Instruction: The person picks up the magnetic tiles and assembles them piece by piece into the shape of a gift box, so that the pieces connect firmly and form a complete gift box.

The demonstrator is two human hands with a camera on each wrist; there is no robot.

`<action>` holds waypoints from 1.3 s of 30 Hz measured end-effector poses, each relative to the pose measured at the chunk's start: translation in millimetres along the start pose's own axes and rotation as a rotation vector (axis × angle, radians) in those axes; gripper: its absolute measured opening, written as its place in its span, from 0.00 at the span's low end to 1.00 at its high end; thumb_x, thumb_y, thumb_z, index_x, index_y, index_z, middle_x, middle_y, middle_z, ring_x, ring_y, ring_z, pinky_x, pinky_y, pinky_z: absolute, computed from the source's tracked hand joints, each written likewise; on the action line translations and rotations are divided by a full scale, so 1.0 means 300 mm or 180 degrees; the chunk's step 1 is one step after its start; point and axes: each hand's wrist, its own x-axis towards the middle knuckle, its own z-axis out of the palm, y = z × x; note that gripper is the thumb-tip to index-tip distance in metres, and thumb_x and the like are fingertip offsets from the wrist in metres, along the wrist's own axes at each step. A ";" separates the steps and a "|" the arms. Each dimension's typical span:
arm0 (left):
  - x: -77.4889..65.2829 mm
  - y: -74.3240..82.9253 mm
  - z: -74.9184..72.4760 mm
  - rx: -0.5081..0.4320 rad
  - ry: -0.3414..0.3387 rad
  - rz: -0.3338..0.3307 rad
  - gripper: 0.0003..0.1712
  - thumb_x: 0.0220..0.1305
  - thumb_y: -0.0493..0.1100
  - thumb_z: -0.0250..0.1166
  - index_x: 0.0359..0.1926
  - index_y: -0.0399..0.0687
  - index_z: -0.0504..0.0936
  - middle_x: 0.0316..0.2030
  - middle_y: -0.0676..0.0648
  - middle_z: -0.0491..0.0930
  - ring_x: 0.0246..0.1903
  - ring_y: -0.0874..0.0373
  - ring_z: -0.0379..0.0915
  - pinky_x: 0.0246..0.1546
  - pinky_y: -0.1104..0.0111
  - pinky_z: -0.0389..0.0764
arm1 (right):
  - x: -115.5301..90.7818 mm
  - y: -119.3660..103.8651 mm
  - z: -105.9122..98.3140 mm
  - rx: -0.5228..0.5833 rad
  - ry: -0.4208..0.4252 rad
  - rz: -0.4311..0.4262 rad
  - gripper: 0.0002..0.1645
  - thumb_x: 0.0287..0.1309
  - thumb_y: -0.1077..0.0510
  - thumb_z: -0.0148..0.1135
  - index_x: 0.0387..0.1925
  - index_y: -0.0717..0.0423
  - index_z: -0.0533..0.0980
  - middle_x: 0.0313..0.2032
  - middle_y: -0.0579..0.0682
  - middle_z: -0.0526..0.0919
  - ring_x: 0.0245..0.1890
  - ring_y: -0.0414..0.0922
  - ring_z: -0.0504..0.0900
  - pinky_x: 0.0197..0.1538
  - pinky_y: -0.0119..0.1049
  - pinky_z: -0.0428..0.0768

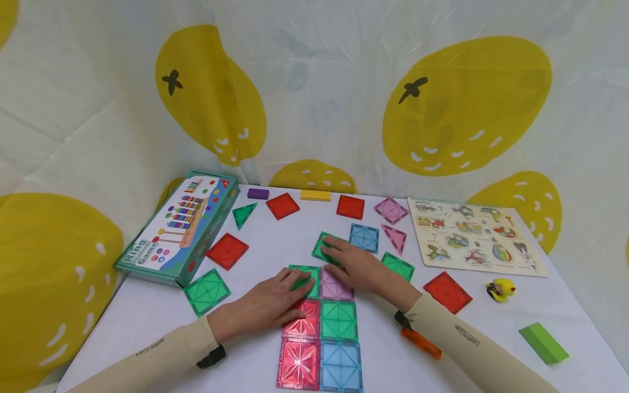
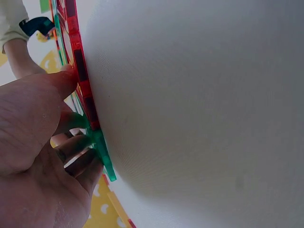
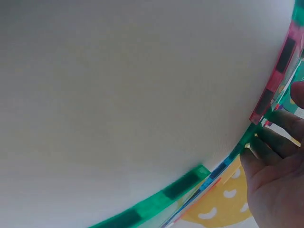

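A two-column block of translucent square magnetic tiles lies on the white table. In the head view, my left hand (image 1: 267,300) rests on its far-left green tile (image 1: 315,292), thumb by the red tile (image 1: 307,312) below. My right hand (image 1: 356,267) reaches over the pink tile (image 1: 335,288), its fingertips on a separate green tile (image 1: 319,252) just beyond the block. The near part holds another green tile (image 1: 339,322), a red tile (image 1: 298,364) and a blue tile (image 1: 340,367). Both wrist views show fingers touching tile edges without curling round them.
Loose tiles surround the block, including a blue square (image 1: 364,238) and a pink triangle (image 1: 395,239). A game box (image 1: 182,229) stands left; a wooden puzzle board (image 1: 472,234), a yellow duck toy (image 1: 501,289) and a green block (image 1: 544,343) lie right. An orange piece (image 1: 421,344) lies beneath the right forearm.
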 end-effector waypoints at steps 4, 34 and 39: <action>-0.002 0.000 -0.001 -0.0028 0.0038 0.0022 0.42 0.76 0.64 0.61 0.80 0.45 0.67 0.75 0.43 0.64 0.70 0.48 0.61 0.66 0.61 0.75 | -0.024 -0.002 0.002 -0.0015 -0.0010 0.0014 0.37 0.75 0.43 0.63 0.77 0.54 0.70 0.78 0.53 0.64 0.77 0.53 0.64 0.69 0.52 0.73; -0.010 -0.004 0.000 -0.0206 0.0117 0.0031 0.43 0.76 0.63 0.62 0.80 0.45 0.66 0.74 0.43 0.63 0.68 0.49 0.63 0.62 0.61 0.79 | -0.082 -0.048 0.011 -0.0057 -0.0191 -0.0012 0.49 0.71 0.38 0.66 0.80 0.62 0.62 0.81 0.58 0.57 0.81 0.57 0.53 0.71 0.53 0.70; -0.005 -0.017 -0.008 -0.0332 0.0056 0.0061 0.42 0.76 0.62 0.62 0.80 0.46 0.66 0.75 0.44 0.63 0.69 0.51 0.62 0.64 0.61 0.78 | -0.086 -0.049 0.017 -0.0057 -0.0156 -0.0003 0.49 0.72 0.38 0.66 0.80 0.62 0.62 0.81 0.58 0.58 0.81 0.58 0.53 0.71 0.53 0.70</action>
